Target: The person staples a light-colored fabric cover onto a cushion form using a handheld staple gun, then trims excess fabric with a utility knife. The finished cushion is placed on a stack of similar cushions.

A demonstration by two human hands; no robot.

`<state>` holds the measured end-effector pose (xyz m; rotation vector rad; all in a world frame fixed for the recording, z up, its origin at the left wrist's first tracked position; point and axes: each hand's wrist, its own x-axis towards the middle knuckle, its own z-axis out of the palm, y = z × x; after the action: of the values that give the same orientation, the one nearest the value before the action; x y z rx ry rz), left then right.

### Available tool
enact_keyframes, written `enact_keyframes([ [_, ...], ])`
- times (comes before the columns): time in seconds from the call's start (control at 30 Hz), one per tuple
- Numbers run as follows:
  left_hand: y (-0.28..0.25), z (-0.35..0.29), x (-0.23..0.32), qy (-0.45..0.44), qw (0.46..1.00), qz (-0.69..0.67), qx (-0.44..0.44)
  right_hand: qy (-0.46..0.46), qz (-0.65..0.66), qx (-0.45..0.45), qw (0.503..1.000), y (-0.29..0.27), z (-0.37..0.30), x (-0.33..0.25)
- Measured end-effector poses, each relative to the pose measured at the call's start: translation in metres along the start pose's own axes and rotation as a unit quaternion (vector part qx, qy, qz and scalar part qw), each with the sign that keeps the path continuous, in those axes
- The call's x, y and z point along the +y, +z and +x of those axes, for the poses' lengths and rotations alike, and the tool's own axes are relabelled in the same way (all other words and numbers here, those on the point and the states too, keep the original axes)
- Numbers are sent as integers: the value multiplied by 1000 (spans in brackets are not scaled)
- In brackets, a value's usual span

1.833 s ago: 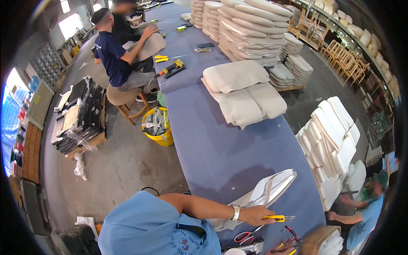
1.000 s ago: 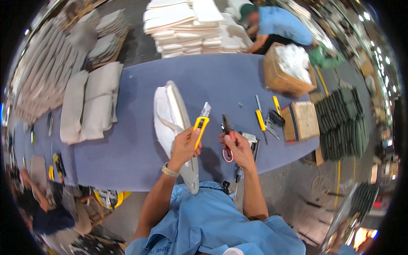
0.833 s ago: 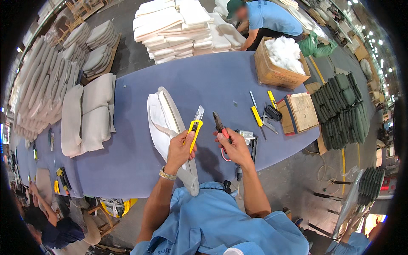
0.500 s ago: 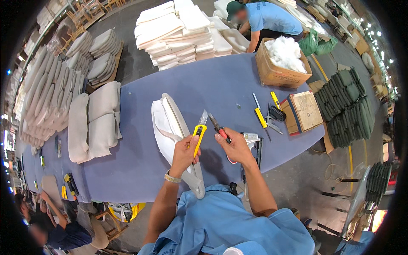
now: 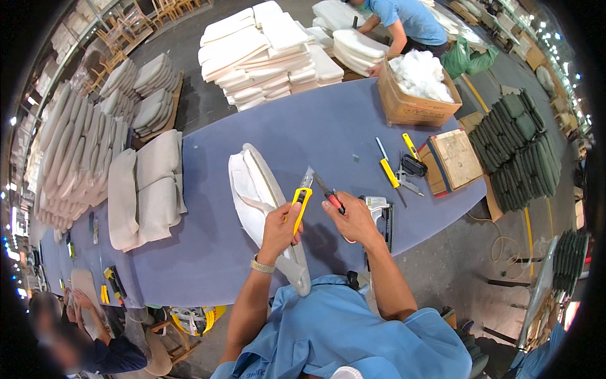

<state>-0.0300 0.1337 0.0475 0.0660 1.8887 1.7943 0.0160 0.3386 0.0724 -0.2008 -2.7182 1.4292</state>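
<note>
My left hand is closed around a yellow utility knife, its blade pointing up and away from me. In my right hand are red-handled pliers, their dark jaws angled toward the knife. The tips of the two tools meet or nearly meet; I cannot tell if they touch. Beneath my left hand, a pale grey cushion with white padding showing along its side lies on the blue-grey table. A staple gun lies beside my right hand, partly hidden by it.
Yellow-handled tools and a wooden block lie at the right. Behind them stands a carton of white stuffing. Grey covers are on the left, white foam stacks beyond. One co-worker bends at the back; another sits lower left.
My hands keep their hold, with the pliers' jaws and knife blade slightly closer together. The view has shifted a little. The far co-worker has moved, a hand now by the foam and carton.
</note>
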Motion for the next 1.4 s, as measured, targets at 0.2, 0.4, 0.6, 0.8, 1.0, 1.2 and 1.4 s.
enact_keyframes([
  [0.2,-8,-3,4,-1,1000,-19,-18,60,104,-32,992,12,-5,1],
  [0.4,-4,3,0,57,998,25,-32,129,327,47,935,11,-23,6],
  [0.6,-2,10,-17,79,997,13,-2,135,257,137,947,5,-59,30],
  [0.8,6,10,-18,176,978,109,-27,232,70,334,911,1,-139,36],
  [1.0,30,15,-24,231,954,181,-64,493,-69,353,792,67,-300,141],
  [1.2,37,18,-29,249,947,196,-58,726,-33,257,637,215,-505,134],
  [1.4,44,24,-31,225,952,204,-46,803,126,209,544,246,-529,89],
])
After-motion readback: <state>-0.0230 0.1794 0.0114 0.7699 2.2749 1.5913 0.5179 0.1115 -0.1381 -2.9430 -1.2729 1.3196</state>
